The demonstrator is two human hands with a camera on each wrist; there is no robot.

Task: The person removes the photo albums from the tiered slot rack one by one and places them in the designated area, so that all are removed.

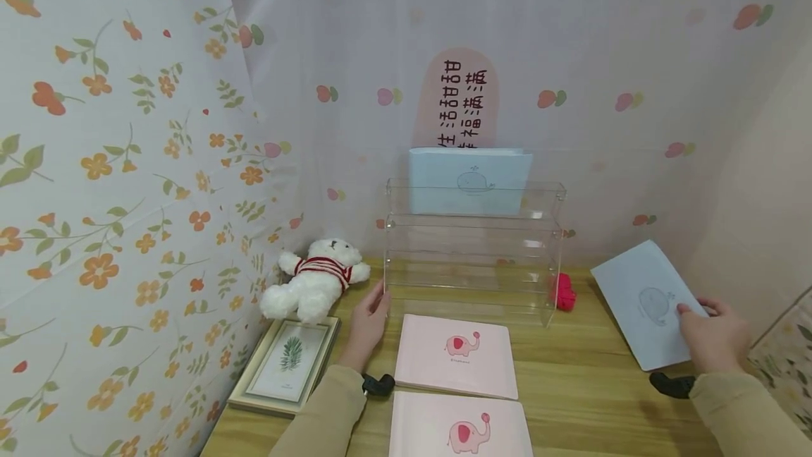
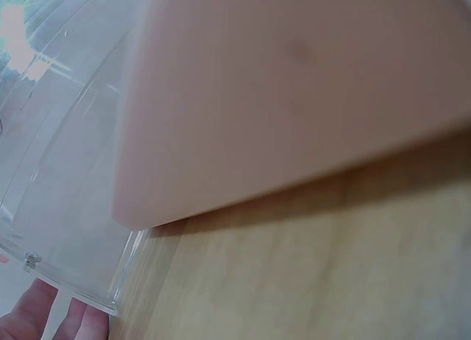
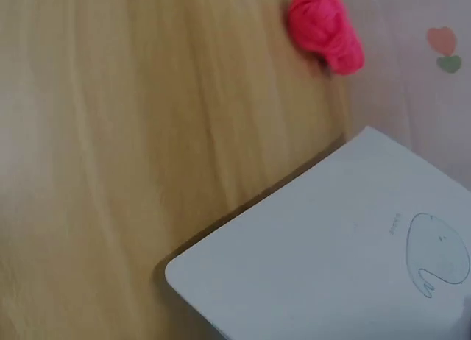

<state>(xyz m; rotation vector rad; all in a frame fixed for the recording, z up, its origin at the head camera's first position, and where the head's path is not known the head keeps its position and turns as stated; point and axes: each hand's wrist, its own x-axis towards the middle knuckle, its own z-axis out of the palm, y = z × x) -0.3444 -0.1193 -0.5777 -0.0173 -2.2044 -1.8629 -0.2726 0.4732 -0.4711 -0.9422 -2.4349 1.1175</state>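
Note:
A clear acrylic rack (image 1: 472,291) with several tiers stands on the table. My left hand (image 1: 369,323) touches its left side panel, and the fingers (image 2: 33,310) show along the panel's edge in the left wrist view. One light blue whale notebook (image 1: 438,189) leans upright in the top tier. At the right, my right hand (image 1: 717,337) pinches another pale blue whale notebook (image 1: 634,302) by its right edge, thumb on the cover. That notebook (image 3: 316,244) is tilted, close over the table. Two pink elephant notebooks (image 1: 419,351) lie flat in front of the rack.
A white teddy bear (image 1: 311,288) in a striped top lies left of the rack, behind a framed leaf picture (image 1: 279,372). A bright pink bundle (image 1: 564,293) sits by the rack's right side. Patterned cloth (image 1: 609,147) hangs behind the wooden table (image 1: 571,386).

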